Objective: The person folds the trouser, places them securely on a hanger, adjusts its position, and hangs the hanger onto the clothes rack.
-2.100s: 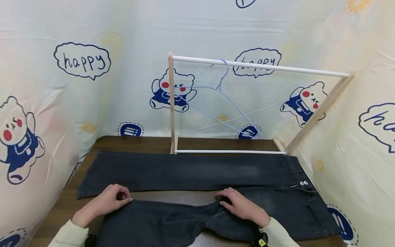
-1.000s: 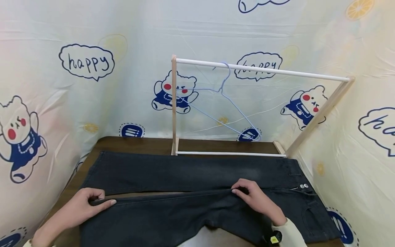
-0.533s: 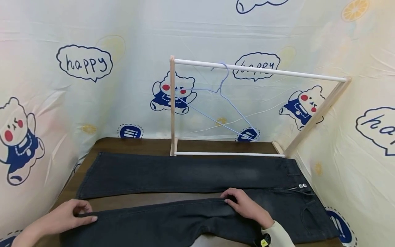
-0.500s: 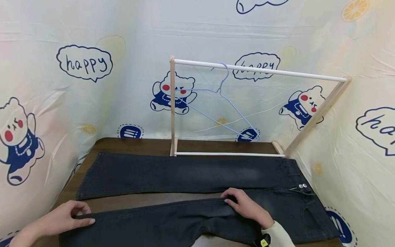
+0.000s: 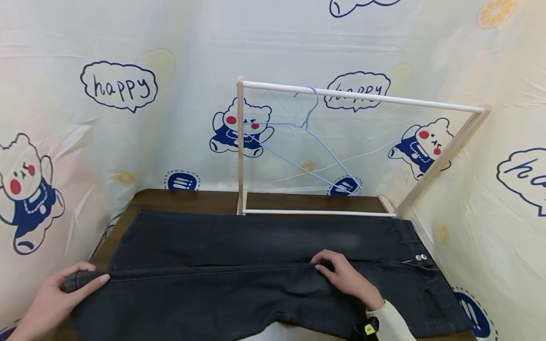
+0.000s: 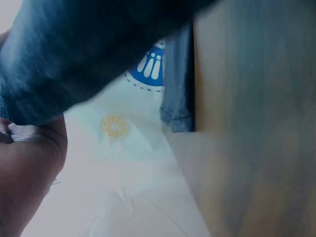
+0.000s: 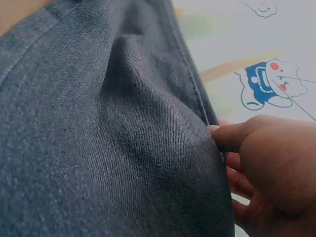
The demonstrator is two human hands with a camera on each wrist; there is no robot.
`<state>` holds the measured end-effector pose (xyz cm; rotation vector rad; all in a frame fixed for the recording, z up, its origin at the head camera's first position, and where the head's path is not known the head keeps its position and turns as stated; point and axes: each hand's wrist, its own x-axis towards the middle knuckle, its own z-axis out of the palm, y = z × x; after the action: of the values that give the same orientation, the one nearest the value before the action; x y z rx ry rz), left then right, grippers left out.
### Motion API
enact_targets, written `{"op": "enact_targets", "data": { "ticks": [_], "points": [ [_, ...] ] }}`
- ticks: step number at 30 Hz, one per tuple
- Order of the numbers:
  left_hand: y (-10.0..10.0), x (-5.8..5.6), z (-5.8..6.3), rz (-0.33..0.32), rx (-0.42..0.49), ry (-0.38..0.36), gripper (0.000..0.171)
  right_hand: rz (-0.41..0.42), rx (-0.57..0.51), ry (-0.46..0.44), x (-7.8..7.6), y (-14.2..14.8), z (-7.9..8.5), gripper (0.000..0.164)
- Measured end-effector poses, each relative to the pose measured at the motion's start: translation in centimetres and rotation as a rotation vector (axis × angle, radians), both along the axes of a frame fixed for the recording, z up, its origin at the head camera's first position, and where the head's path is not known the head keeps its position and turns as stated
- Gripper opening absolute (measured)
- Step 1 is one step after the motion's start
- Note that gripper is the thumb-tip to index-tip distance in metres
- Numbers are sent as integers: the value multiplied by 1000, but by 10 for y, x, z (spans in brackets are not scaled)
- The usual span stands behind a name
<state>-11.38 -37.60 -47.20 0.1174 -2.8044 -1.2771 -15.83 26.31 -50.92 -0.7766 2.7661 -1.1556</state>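
Dark denim jeans (image 5: 256, 241) lie across the table, waistband and two metal buttons at the right, legs running left. My left hand (image 5: 57, 293) pinches the near leg at its hem corner, thumb on top. In the left wrist view that leg (image 6: 89, 49) hangs raised over the table, close to the camera and blurred. My right hand (image 5: 347, 279) pinches the near leg's inner seam near the crotch. The right wrist view shows the right thumb and fingers (image 7: 232, 138) on either side of the seam edge. The near leg's edge lies against the far leg.
Behind the jeans stands a wooden rack (image 5: 240, 147) with white rods, and a light blue wire hanger (image 5: 307, 125) hangs from its top rod. The brown table (image 5: 187, 200) shows at the back. A printed curtain (image 5: 128, 137) encloses the sides and back.
My left hand has moved left along the near leg to its hem, stretching it straighter. The near leg has shifted up against the far one, narrowing the gap. My right hand has moved only slightly.
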Motion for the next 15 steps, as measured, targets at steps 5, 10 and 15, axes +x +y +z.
{"op": "enact_targets", "data": {
  "ticks": [5,10,15],
  "points": [
    [-8,-14,-16,-77,-36,-262,68,14,-7,-9,-3,-1,-4,14],
    [-17,-24,-44,-150,-18,-528,98,11,-1,-38,-2,-2,-9,15],
    [-24,-26,-57,-228,-119,-653,113,-21,15,-33,-3,-1,-11,13]
  ]
}}
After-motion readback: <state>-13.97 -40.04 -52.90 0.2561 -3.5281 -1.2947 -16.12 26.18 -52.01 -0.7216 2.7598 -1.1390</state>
